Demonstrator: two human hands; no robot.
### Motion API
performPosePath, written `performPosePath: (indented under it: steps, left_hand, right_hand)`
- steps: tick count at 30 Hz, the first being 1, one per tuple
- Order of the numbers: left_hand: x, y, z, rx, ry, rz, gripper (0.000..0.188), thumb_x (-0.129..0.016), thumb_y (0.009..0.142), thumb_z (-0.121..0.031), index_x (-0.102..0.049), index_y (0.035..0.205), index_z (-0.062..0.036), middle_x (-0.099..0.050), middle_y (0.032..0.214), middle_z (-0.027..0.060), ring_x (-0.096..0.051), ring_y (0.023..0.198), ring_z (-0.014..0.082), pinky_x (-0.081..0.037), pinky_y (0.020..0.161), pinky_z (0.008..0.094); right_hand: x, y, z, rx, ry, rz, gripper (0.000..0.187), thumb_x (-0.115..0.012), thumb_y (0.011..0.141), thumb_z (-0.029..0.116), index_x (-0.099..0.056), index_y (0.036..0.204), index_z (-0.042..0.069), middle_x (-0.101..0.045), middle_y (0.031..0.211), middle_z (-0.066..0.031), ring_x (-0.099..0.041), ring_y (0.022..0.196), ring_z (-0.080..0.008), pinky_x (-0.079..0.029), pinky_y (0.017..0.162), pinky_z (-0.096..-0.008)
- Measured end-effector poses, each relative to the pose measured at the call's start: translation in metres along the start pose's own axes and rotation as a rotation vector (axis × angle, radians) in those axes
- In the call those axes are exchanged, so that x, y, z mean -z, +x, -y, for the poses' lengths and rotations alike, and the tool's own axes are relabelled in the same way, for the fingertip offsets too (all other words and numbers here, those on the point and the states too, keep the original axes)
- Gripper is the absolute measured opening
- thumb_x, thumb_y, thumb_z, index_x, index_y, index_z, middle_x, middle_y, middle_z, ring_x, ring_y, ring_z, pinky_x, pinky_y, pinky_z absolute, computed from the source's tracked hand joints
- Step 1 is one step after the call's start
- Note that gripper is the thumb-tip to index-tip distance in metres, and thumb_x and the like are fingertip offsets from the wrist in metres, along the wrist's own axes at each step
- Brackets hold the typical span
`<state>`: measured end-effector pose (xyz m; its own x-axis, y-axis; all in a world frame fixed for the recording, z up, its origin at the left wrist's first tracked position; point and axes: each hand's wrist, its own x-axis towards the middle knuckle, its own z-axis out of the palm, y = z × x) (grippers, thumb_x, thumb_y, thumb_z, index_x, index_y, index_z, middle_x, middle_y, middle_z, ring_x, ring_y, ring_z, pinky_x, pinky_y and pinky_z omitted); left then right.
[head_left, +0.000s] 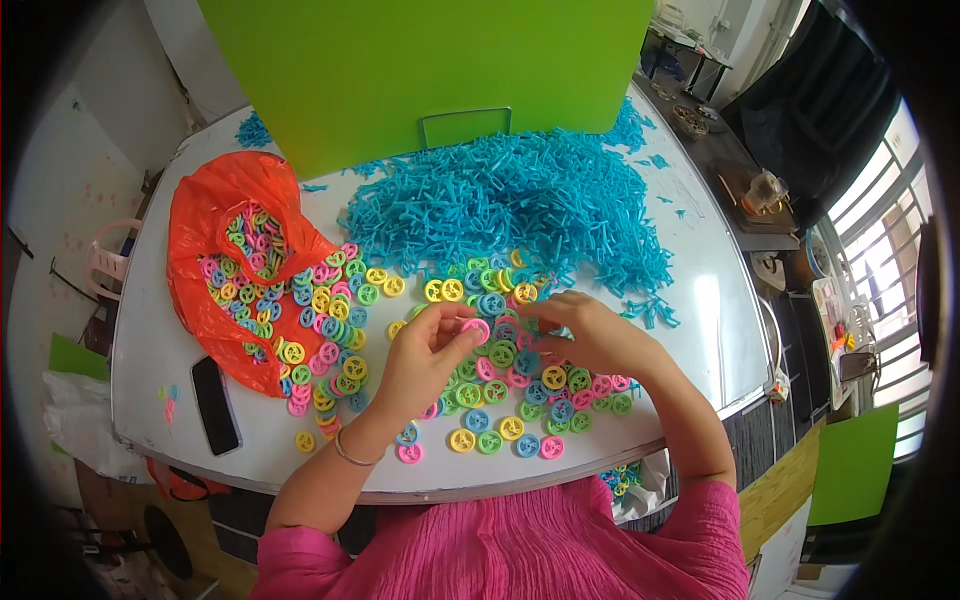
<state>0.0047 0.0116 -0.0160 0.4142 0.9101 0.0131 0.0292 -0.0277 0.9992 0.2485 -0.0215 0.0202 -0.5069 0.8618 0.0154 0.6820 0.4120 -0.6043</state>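
My left hand (420, 358) pinches a small pink plastic wheel (476, 329) between thumb and fingertips, above the middle of the table. To its right, my right hand (597, 335) hovers low over the loose wheels, its fingers bent but apart, with nothing visible between them. Pink, yellow, green and blue spoked wheels (467, 394) lie scattered beneath and around both hands. Beyond them rises a large heap of small blue plastic pieces (510, 195); single shapes are hard to make out there.
At the left, a red plastic bag (200, 200) lies open, spilling more wheels. A dark phone (215, 405) rests near the white table's (690, 375) left front edge. Behind the blue heap stands a tall green panel (420, 70) with a metal handle (465, 112).
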Motion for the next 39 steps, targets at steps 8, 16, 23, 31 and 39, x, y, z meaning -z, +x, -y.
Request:
performPosePath:
  steps: [8,16,23,31,39]
  left_hand:
    - [-0.005,-0.007,0.000,0.308,-0.545,0.059,0.019,-0.063,0.092,-0.013,-0.057,0.108,-0.0033,-0.065,0.098,0.0048,-0.063,0.087,0.0116,-0.051,0.080,0.0240]
    - [-0.017,-0.015,-0.008,0.299,-0.600,0.059,0.021,-0.057,0.096,-0.015,-0.057,0.113,-0.0036,-0.065,0.103,0.0064,-0.065,0.090,0.0146,-0.054,0.080,0.0270]
    - [-0.020,-0.021,-0.008,-0.016,-0.106,0.050,0.022,-0.053,0.099,-0.023,-0.058,0.106,-0.0031,-0.062,0.087,0.0007,-0.056,0.070,0.0069,-0.045,0.061,0.0208]
    - [-0.025,-0.028,-0.009,-0.199,0.237,-0.030,0.020,-0.049,0.099,-0.017,-0.051,0.088,-0.0004,-0.055,0.069,0.0134,-0.055,0.058,0.0265,-0.040,0.052,0.0350]
    - [-0.027,-0.027,-0.015,-0.313,0.352,-0.093,0.020,-0.051,0.098,-0.016,-0.052,0.085,-0.0004,-0.053,0.067,0.0138,-0.053,0.057,0.0298,-0.039,0.051,0.0367]
  right_hand:
    - [0.002,-0.014,0.001,-0.247,0.968,-0.212,0.051,-0.068,0.086,0.004,-0.051,0.133,0.008,-0.061,0.096,-0.0018,-0.059,0.085,-0.0085,-0.049,0.075,-0.0256]
    - [-0.037,-0.001,0.027,-0.203,0.789,-0.254,0.035,-0.064,0.090,0.006,-0.054,0.123,0.000,-0.064,0.097,-0.0038,-0.062,0.087,-0.0099,-0.051,0.072,-0.0229]
    - [-0.056,-0.005,0.022,-0.307,1.304,-0.285,0.025,-0.065,0.090,0.009,-0.061,0.113,0.001,-0.067,0.095,-0.0049,-0.064,0.083,-0.0122,-0.055,0.070,-0.0262]
    - [-0.054,-0.006,0.041,-0.336,1.270,-0.337,0.021,-0.067,0.090,0.013,-0.068,0.108,0.003,-0.065,0.085,0.0018,-0.056,0.074,-0.0035,-0.047,0.065,-0.0204]
    - [-0.069,-0.006,0.038,-0.143,0.740,-0.496,0.024,-0.072,0.085,0.014,-0.070,0.106,0.001,-0.056,0.074,-0.0002,-0.050,0.065,-0.0074,-0.041,0.058,-0.0250]
